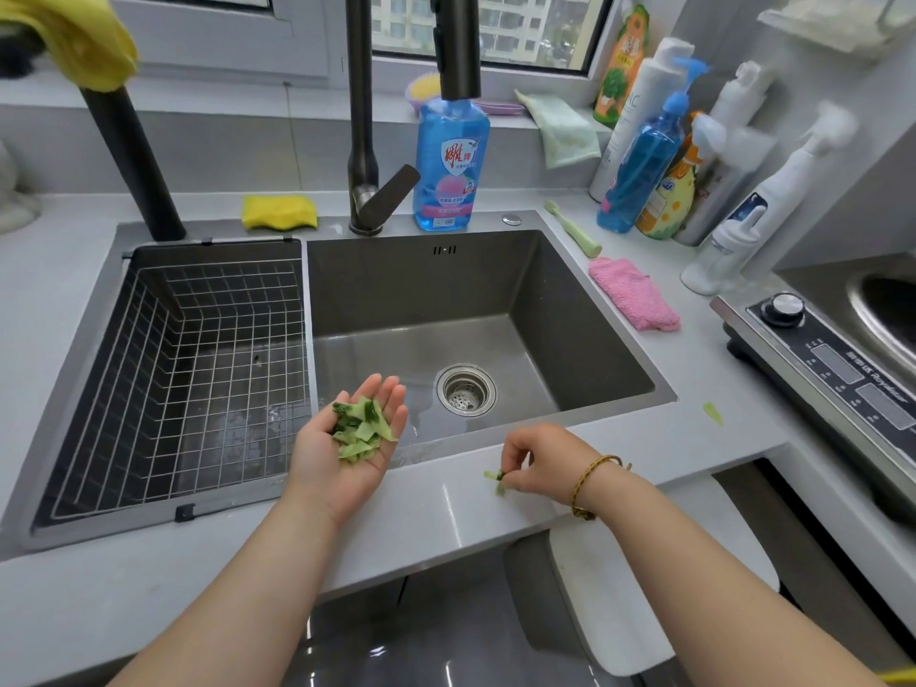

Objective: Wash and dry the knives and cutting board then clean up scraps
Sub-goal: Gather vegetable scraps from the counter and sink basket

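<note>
1. Left hand [347, 453]: palm up, grip spread flat, carrying the scrap pile [358, 428] of green vegetable bits, over the near rim of the sink [495, 290].
2. Right hand [540, 458]: grip pinching a single scrap [497, 480], fingertips down at the table [436, 508] front strip, right of the left hand.
3. Stray scrap [712, 413]: on the table near the cooktop [842, 379], well apart from both hands.
4. Wire basket [198, 364]: in the sink's left compartment.
5. Yellow sponge [279, 211] behind the sink, pink cloth [634, 300] to its right.

A home kitchen: steel sink [585, 309], faucet [362, 111], dish soap [448, 161], induction cooktop [832, 369].
</note>
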A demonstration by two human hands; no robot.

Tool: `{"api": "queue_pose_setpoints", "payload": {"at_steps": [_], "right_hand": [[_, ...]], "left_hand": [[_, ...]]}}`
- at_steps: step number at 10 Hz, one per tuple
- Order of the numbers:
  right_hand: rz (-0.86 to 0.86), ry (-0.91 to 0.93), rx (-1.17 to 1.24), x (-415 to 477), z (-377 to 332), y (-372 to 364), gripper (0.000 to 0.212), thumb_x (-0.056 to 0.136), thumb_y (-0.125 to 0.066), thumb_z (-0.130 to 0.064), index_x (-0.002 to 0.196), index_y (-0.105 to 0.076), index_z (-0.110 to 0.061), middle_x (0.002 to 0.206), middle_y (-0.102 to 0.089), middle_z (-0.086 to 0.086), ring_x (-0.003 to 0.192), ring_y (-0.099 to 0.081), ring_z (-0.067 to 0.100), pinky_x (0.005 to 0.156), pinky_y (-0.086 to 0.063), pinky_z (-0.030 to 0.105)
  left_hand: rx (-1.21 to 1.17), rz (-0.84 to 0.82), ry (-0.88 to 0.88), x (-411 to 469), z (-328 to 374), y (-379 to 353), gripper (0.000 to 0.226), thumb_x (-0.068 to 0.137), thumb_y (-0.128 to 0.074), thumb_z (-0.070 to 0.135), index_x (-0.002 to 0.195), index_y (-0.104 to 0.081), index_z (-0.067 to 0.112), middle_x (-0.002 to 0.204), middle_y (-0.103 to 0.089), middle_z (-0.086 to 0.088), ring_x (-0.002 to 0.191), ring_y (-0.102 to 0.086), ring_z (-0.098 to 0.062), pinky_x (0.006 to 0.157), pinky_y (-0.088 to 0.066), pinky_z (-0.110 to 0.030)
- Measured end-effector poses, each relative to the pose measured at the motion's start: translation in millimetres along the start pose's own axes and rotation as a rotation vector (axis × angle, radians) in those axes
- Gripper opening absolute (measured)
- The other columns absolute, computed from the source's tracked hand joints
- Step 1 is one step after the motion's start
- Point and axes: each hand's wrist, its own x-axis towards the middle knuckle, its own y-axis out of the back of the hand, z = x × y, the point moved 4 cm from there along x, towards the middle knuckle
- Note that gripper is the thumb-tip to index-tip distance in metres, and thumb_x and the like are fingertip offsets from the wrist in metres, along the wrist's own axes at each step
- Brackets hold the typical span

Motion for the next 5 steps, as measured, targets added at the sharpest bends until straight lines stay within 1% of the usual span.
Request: {"api": "queue_pose_setpoints", "payload": {"at_steps": [1, 2, 3, 4, 5], "right_hand": [[-0.041, -0.003, -0.048, -6.1, 4.7, -3.9, 0.03, 0.084, -0.058, -0.012, 0.064, -0.044, -0.028, 0.087, -0.052, -0.006, 0.072, -0.047, 0.006, 0.073, -0.037, 0.017], [-0.036, -0.009, -0.074, -6.8, 4.4, -8.9, 0.011, 0.086, -0.054, -0.013, 0.095, -0.055, -0.019, 0.09, -0.051, -0.007, 0.083, -0.046, 0.012, 0.08, -0.04, 0.021], [-0.051, -0.013, -0.11, -5.2, 1.6, -10.4, 0.024, 0.088, -0.051, -0.014, 0.112, -0.053, -0.016, 0.091, -0.049, -0.007, 0.083, -0.044, 0.012, 0.079, -0.039, 0.022], [-0.062, -0.025, -0.163, -4.6, -0.9, -9.0, 0.021, 0.088, -0.051, -0.015, 0.107, -0.059, -0.015, 0.094, -0.051, -0.004, 0.086, -0.044, 0.012, 0.081, -0.041, 0.022], [-0.085, -0.033, -0.195, -1.3, -2.0, -10.2, 0.021, 0.088, -0.05, -0.015, 0.105, -0.062, -0.016, 0.11, -0.06, 0.001, 0.087, -0.043, 0.012, 0.085, -0.041, 0.021]], "left_hand": [[0.003, -0.011, 0.007, 0.3, -2.7, -0.5, 0.057, 0.097, -0.032, 0.02, 0.063, -0.073, -0.001, 0.076, -0.071, -0.014, 0.063, -0.071, -0.023, 0.052, -0.058, -0.032], [0.011, -0.019, 0.016, -0.7, -5.1, -1.0, 0.058, 0.097, -0.032, 0.02, 0.062, -0.073, -0.001, 0.075, -0.071, -0.014, 0.063, -0.071, -0.023, 0.052, -0.058, -0.032], [0.018, -0.024, 0.018, -0.9, -6.0, -1.6, 0.058, 0.096, -0.032, 0.021, 0.061, -0.073, 0.0, 0.075, -0.071, -0.013, 0.062, -0.071, -0.023, 0.053, -0.058, -0.031], [0.017, -0.026, 0.017, -0.1, -7.3, -2.6, 0.057, 0.095, -0.033, 0.02, 0.061, -0.073, 0.0, 0.075, -0.071, -0.013, 0.063, -0.071, -0.023, 0.054, -0.058, -0.031], [0.023, -0.034, 0.016, 0.0, -9.4, -4.3, 0.048, 0.09, -0.039, 0.019, 0.062, -0.073, 0.0, 0.075, -0.072, -0.013, 0.063, -0.071, -0.023, 0.055, -0.058, -0.031]]}}
